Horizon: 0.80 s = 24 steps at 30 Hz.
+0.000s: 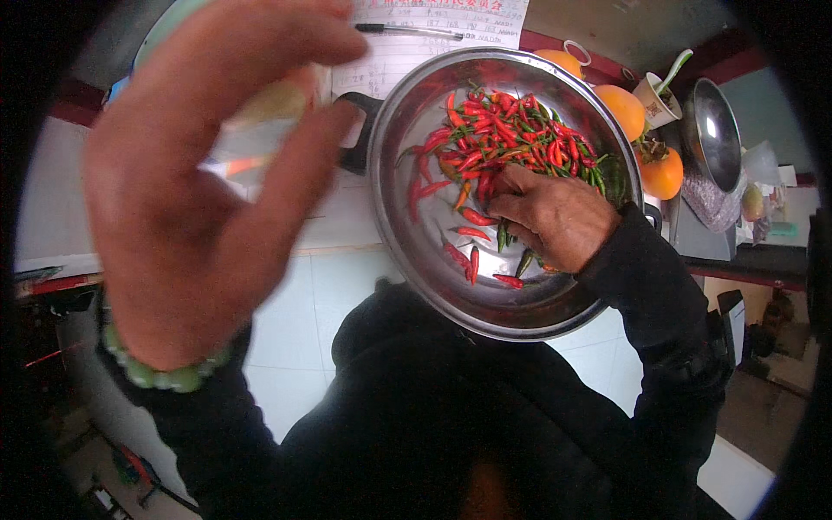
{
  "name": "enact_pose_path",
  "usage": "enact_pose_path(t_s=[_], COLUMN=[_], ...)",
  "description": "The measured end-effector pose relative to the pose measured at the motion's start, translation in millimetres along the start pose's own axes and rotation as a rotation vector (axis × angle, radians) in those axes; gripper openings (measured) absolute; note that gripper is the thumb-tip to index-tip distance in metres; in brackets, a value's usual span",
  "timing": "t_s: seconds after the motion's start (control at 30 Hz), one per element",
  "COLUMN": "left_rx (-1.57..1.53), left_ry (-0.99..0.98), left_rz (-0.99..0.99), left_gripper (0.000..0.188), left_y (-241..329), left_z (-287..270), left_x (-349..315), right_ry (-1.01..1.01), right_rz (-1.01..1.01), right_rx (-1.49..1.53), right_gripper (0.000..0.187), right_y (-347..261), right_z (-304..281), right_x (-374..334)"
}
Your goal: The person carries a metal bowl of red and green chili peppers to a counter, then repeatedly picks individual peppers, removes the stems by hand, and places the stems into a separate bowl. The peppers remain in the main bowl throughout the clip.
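A wide steel pan [407,269] with black side handles holds a heap of small red and green chili peppers [511,130]. Down inside it is my right hand [559,217], its fingers bent together on a red chili at the heap's near edge; its fingertips are partly hidden. Several loose chilies lie on the pan's bottom around that hand. Raised close to the camera, left of the pan, my left hand [195,191] is blurred. Its thumb and forefinger are apart, and I see nothing between them. A green bead bracelet [165,377] circles the left wrist.
Behind the pan, a written sheet of paper [390,69] lies on the table with a pen [412,32] across it. Orange persimmons [660,172] line the pan's right side. Farther right are a paper cup [656,100] with a green-handled utensil and a tilted metal bowl [712,134].
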<state>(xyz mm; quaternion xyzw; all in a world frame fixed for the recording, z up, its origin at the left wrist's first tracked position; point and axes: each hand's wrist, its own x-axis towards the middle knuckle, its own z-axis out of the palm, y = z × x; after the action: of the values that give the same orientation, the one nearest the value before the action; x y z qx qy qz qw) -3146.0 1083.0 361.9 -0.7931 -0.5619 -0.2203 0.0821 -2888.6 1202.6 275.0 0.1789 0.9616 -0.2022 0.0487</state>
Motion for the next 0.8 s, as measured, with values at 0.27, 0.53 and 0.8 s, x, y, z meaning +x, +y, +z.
enact_pose_path(t_s=[0.27, 0.53, 0.8], left_rx=[-0.129, -0.514, -0.799], left_ry=[0.206, 0.159, 0.087], left_rz=[0.036, -0.099, -0.143], left_gripper=[0.027, 0.016, 0.007], left_y=[17.6, 42.4, 60.5], left_z=[31.3, 71.2, 120.6], left_x=[-5.2, -0.9, 9.2], right_ry=[-0.062, 0.272, 0.404], right_rz=[0.060, -0.043, -0.039], right_rx=[-0.058, 0.201, 0.137], right_gripper=[0.012, 0.010, 0.008], right_y=[6.7, -0.4, -18.2], right_z=[3.1, -23.7, -31.6], right_x=[-1.7, -11.6, -18.0])
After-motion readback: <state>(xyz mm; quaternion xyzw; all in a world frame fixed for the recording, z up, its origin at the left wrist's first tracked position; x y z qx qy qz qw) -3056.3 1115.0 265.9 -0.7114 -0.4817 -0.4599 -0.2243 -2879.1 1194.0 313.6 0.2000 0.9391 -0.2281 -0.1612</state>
